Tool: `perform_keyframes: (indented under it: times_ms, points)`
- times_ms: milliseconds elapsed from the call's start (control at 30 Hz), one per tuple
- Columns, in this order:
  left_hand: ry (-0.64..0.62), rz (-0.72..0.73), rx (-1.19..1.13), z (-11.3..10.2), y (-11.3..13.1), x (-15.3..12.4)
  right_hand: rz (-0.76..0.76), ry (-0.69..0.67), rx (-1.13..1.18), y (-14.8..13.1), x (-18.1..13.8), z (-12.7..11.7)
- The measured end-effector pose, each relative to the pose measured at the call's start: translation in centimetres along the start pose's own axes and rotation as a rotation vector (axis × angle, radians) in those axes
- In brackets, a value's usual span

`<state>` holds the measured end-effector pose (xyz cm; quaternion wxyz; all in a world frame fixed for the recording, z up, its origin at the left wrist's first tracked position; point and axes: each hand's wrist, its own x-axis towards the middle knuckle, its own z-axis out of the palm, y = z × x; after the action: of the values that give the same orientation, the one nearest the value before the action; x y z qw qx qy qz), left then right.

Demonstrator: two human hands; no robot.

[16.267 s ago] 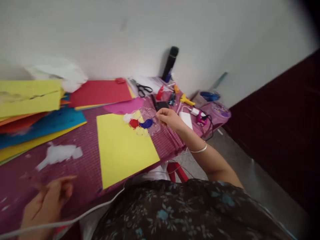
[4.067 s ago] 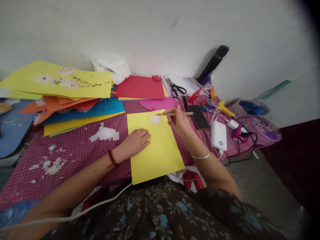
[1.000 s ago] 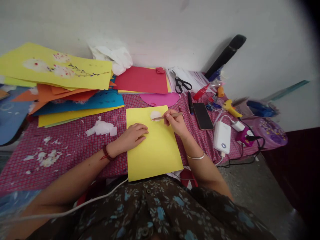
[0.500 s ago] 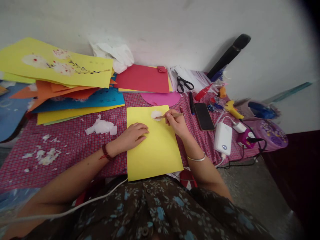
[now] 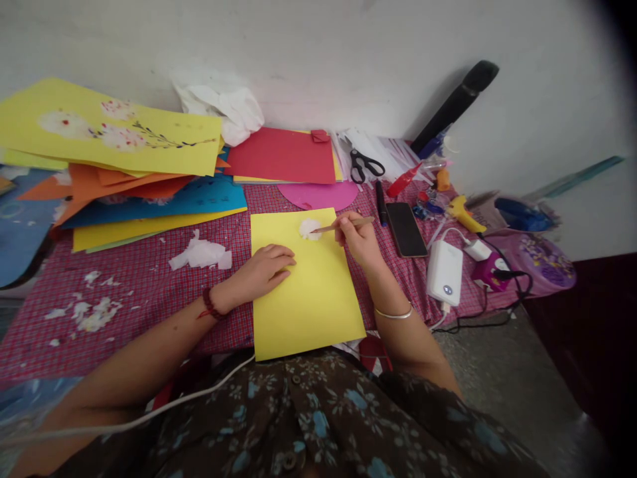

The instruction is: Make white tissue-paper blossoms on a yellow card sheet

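Observation:
A yellow sheet of paper (image 5: pixel 308 299) lies in front of me, with a round white patch (image 5: pixel 310 230) like torn tissue near its top edge. My left hand (image 5: pixel 266 269) rests flat on the sheet's left side, fingers stretched out, holding nothing. My right hand (image 5: pixel 355 236) is closed around a thin brown pencil (image 5: pixel 326 228) at the sheet's upper right edge. The pencil's pointed tip meets the white patch. Left of the sheet sits a crumpled piece of white tissue (image 5: pixel 202 255).
Coloured sheets with a flower-decorated yellow one (image 5: pixel 169 136) on top are stacked at the back left. Behind lie a red sheet (image 5: pixel 283 156) and scissors (image 5: pixel 365 164). On the right are a black marker (image 5: pixel 381 202), a phone (image 5: pixel 407 229) and a white power bank (image 5: pixel 444 272). White scraps (image 5: pixel 97 313) lie left.
My right hand has shifted slightly right, and the pencil's back end now tilts further up and right. The tip stays at the white patch. My left hand keeps its place.

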<state>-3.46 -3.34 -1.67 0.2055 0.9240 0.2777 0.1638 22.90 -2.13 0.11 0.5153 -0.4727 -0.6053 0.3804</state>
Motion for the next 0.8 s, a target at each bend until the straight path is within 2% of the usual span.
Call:
perform_keyframes:
  times_ms: [133,333,433,700,800]
  points:
    - [-0.006,-0.011,-0.012,-0.1,0.1,0.0,-0.028,0.039,0.071,-0.5,-0.1,0.0]
    - [-0.001,-0.018,-0.029,-0.1,0.1,0.0,0.014,-0.098,0.06,-0.7,-0.7,1.1]
    - [-0.008,-0.024,-0.027,-0.1,0.1,0.1,0.021,-0.122,0.052,-0.7,-0.8,1.6]
    - [-0.007,-0.009,-0.011,0.0,0.1,0.0,-0.058,-0.001,-0.099,-0.5,-0.6,1.4]
    - [-0.002,-0.008,-0.021,0.0,0.1,0.0,-0.054,0.036,-0.092,-0.1,-0.6,1.6]
